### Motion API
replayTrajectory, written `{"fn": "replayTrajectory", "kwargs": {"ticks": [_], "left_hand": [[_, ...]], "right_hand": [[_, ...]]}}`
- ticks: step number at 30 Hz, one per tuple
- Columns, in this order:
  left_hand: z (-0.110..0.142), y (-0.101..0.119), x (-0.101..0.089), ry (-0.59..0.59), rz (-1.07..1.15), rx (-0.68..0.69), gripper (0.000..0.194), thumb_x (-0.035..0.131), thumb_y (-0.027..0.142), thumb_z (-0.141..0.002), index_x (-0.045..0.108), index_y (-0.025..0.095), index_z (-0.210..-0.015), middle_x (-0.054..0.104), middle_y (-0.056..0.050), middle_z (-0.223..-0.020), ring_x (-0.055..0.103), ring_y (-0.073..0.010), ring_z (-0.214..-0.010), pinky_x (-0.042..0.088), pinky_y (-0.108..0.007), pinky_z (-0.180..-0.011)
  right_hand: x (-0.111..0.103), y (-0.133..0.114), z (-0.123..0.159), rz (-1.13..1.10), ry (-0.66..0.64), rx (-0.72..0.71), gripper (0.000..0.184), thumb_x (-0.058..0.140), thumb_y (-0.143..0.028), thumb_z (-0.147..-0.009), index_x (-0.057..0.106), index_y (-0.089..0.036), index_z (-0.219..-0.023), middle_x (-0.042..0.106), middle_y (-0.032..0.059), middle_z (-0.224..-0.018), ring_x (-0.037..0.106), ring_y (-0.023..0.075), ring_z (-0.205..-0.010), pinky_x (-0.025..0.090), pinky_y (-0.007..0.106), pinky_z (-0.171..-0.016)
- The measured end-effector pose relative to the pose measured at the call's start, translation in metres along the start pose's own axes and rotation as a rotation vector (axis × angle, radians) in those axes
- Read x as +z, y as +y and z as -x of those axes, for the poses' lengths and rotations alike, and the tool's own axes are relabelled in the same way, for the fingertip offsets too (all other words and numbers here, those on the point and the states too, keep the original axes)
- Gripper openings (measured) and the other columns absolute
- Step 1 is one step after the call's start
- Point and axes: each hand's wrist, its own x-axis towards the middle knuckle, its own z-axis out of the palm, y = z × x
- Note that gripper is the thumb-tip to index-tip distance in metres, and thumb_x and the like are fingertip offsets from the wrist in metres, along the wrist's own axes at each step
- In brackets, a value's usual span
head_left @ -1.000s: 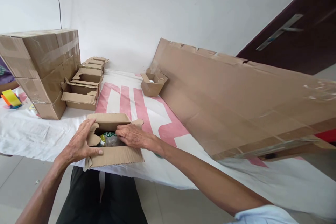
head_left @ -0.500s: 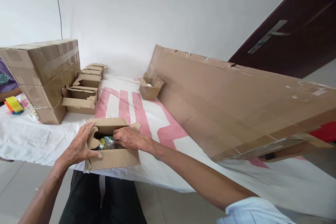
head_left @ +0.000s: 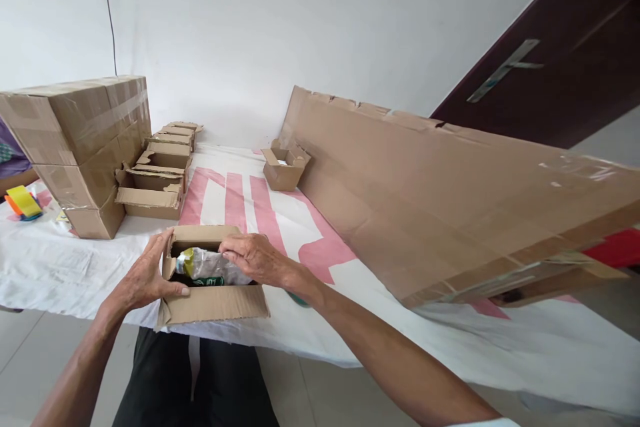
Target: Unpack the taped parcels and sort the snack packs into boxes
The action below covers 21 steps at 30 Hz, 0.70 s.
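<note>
The left arm [head_left: 83, 363] rises from the lower left corner, and its wrist bends slightly to the right. On the left hand [head_left: 150, 271], the thumb stands well apart from the extended fingers. The right arm [head_left: 373, 343] reaches in from the lower right. The right hand [head_left: 257, 257] points leftward, back upward, its fingers curled together.

Passable lane over pink-and-white cloth [head_left: 235, 203] beyond open-topped brown cardboard box [head_left: 215, 305]; stacked taped brown cartons [head_left: 85, 177] block left, large brown cardboard panel [head_left: 440, 207] right.
</note>
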Motion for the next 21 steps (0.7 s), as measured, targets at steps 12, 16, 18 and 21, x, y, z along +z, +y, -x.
{"fn": "replayTrajectory", "kwargs": {"ticks": [12,16,18,21], "left_hand": [[-0.002,-0.001,-0.010,0.027,-0.005,-0.008,0.117,0.096,0.060,-0.074,0.042,0.030,-0.173,0.048,-0.017,-0.176,0.046,-0.0474,-0.160,0.040,-0.070,-0.130],[-0.010,0.010,-0.012,0.176,0.014,-0.017,0.095,0.087,0.067,-0.082,0.057,0.026,-0.162,0.059,-0.017,-0.168,0.053,-0.0452,-0.156,0.041,-0.068,-0.129],[-0.019,0.023,-0.008,0.226,0.128,-0.050,0.091,0.086,0.069,-0.082,0.061,0.024,-0.158,0.064,-0.019,-0.161,0.059,-0.0450,-0.150,0.047,-0.066,-0.125],[-0.036,0.046,0.003,0.183,0.461,-0.110,0.101,0.092,0.068,-0.075,0.059,0.021,-0.158,0.069,-0.023,-0.153,0.063,-0.0456,-0.146,0.055,-0.062,-0.116]], "right_hand": [[-0.096,-0.025,-0.001,-0.422,0.300,0.185,0.023,0.067,-0.041,-0.094,0.065,-0.021,-0.083,0.057,-0.0030,-0.074,0.046,0.0123,-0.066,0.037,0.027,-0.062],[-0.102,-0.022,-0.005,-0.449,0.423,0.216,0.029,0.074,-0.047,-0.088,0.065,-0.021,-0.079,0.054,-0.0039,-0.071,0.041,0.0115,-0.064,0.032,0.027,-0.058],[-0.100,-0.021,-0.010,-0.494,0.485,0.234,0.032,0.077,-0.050,-0.085,0.065,-0.021,-0.078,0.052,-0.0044,-0.068,0.040,0.0116,-0.062,0.030,0.027,-0.057],[-0.089,-0.020,-0.019,-0.625,0.601,0.248,0.037,0.084,-0.054,-0.080,0.065,-0.022,-0.078,0.053,-0.0045,-0.067,0.042,0.0121,-0.062,0.033,0.026,-0.057]]}}
